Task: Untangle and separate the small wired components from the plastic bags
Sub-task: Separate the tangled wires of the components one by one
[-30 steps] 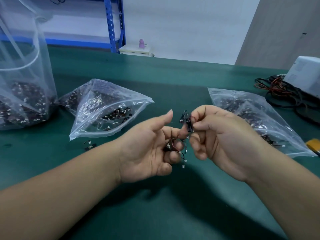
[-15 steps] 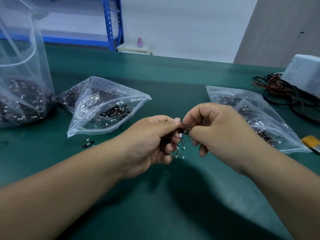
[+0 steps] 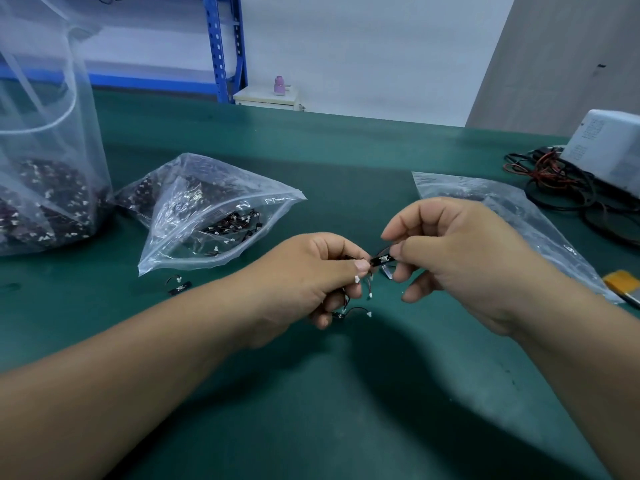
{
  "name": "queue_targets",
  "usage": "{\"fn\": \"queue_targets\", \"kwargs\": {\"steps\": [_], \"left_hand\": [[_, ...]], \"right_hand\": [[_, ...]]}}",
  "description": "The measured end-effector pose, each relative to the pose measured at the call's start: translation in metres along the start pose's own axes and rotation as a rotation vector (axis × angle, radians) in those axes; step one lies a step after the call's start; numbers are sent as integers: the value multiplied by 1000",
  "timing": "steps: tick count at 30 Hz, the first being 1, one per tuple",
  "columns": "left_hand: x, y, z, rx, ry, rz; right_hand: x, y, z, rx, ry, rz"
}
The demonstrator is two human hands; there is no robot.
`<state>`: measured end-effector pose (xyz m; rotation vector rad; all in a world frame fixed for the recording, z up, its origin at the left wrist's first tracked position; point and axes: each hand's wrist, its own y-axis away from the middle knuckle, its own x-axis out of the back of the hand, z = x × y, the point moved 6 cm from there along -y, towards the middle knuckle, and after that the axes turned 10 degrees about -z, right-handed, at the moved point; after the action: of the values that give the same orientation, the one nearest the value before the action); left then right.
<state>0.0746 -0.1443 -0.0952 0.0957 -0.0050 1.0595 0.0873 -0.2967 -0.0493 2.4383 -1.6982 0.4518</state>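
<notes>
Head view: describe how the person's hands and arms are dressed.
Both are bare. The left hand and right hand wear no gloves and no rings that show. The left forearm and right forearm have no sleeve, watch or wrist strap up to the frame edge. The nails in view are short and unpainted.

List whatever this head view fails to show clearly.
Head view only:
- Wired components in the left hand: count hidden by its curled fingers.
- Black component: right hand covers one end.
- Tall bag: cut off by left and top edges.
- Grey box: label too small, cut by right edge.
</notes>
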Motion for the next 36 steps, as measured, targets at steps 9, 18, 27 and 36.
{"fn": "queue_targets", "kwargs": {"steps": [9,18,27,36], "left_hand": [[4,-2,-1,35,123,37],[25,-2,1,-16,227,266],[26,-2,2,-23,252,303],[3,1,13,-91,372,50]], "right_hand": [[8,0,-3,21,-131,66],[19,3,-7,31,-55,100],[-8,2,10,-56,616,-168],[-15,4,4,38,318,-229]]}}
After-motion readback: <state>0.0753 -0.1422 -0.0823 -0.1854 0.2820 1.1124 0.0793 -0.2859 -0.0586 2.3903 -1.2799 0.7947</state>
